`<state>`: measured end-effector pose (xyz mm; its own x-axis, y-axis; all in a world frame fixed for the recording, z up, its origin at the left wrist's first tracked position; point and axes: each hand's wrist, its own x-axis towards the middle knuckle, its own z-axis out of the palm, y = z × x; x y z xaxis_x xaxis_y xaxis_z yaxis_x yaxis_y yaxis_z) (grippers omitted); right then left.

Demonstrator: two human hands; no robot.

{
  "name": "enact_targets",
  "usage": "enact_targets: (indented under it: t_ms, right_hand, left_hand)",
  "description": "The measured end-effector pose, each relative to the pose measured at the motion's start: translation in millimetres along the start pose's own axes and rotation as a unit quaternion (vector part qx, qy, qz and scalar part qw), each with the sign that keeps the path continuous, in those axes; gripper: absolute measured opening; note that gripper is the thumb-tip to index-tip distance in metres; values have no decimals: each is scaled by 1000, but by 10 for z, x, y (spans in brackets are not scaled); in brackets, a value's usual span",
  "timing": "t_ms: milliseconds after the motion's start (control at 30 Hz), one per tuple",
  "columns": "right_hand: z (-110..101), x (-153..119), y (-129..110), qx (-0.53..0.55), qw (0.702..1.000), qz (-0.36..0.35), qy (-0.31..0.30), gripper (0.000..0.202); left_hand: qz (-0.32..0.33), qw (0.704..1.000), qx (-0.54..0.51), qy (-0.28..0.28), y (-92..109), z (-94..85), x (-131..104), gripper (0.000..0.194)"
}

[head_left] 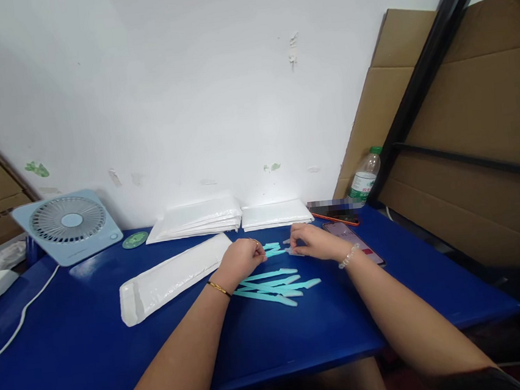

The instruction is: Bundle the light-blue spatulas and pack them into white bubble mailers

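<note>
Landmark: the loose turquoise sticks [276, 290], in a loose fan on the blue table [329, 335]. Far left of them, a small fan [72, 220], then a green disc [134, 239]. Nearer on the left, a white padded envelope [176, 279], long axis slanting from near left to far right. Behind the sticks, two white stacks [198, 218] [275, 214] by the wall.

My left hand [241, 261] covers the sticks' left ends; its fingers are pinched narrow at a small turquoise bundle [273, 250], just beyond the landmark, long axis running left to right toward my other hand. Left is the nearer hand to the loose ones.

My right hand [314, 240], beyond their right ends, pinches a small clear piece [295, 251] beside the bundle's right end; whether they touch, I cannot tell. Farther right, a phone [354, 242] and a bottle [365, 179].
</note>
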<state>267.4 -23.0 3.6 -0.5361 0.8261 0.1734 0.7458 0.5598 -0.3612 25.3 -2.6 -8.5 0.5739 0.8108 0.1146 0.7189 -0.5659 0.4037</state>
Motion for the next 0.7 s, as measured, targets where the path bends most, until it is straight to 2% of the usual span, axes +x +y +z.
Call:
enact_targets:
  t_ms: [133, 267, 367, 467, 567, 700]
  right_hand:
    - [-74, -44, 50, 3, 998, 50, 32, 7]
    - [-60, -58, -81, 48, 999, 7, -13, 15]
    - [26, -32, -186, 39, 996, -26, -76, 20]
    - [106, 1, -232, 29, 994, -39, -102, 15]
    - [118, 19, -219, 29, 995, -44, -87, 10]
    - [61, 21, -104, 19, 999, -8, -38, 6]
  left_hand:
    - [-24, 999, 24, 15, -78, -34, 12, 16]
    - [-4, 999, 13, 37, -24, -64, -35, 23]
    - [41, 999, -5, -9, 74, -84, -93, 28]
    - [69, 995, 7, -73, 151, -67, -122, 25]
    - [56, 995, 23, -79, 171, -43, -109, 14]
    - [39, 998, 45, -29, 102, -70, -67, 14]
